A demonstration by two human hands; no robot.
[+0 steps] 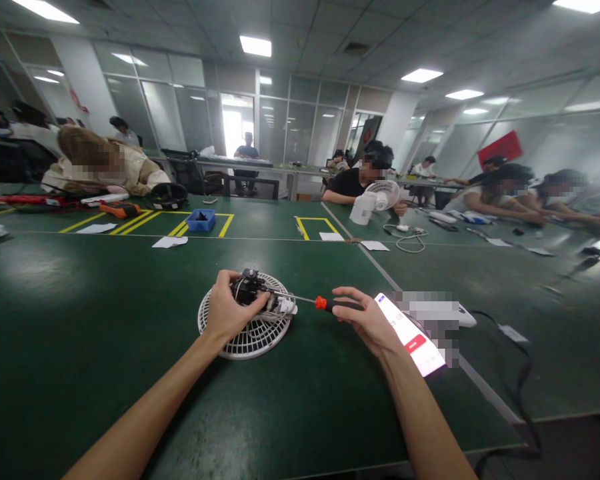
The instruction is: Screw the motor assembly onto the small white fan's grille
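My left hand [229, 308] is closed around a small black fan motor [253, 291] that sits on a white round fan grille [253, 333] lying flat on the green table [105, 320]. My right hand [365, 320] grips a screwdriver [330, 304] with a red and black handle. Its thin shaft points left and its tip meets the motor.
A lit phone [411, 333] lies just right of my right hand, a white device with a black cable beyond it. Farther back are a blue tray [201, 220], paper sheets, an orange tool [120, 209] and a white fan [383, 197]. Other people sit at the far tables.
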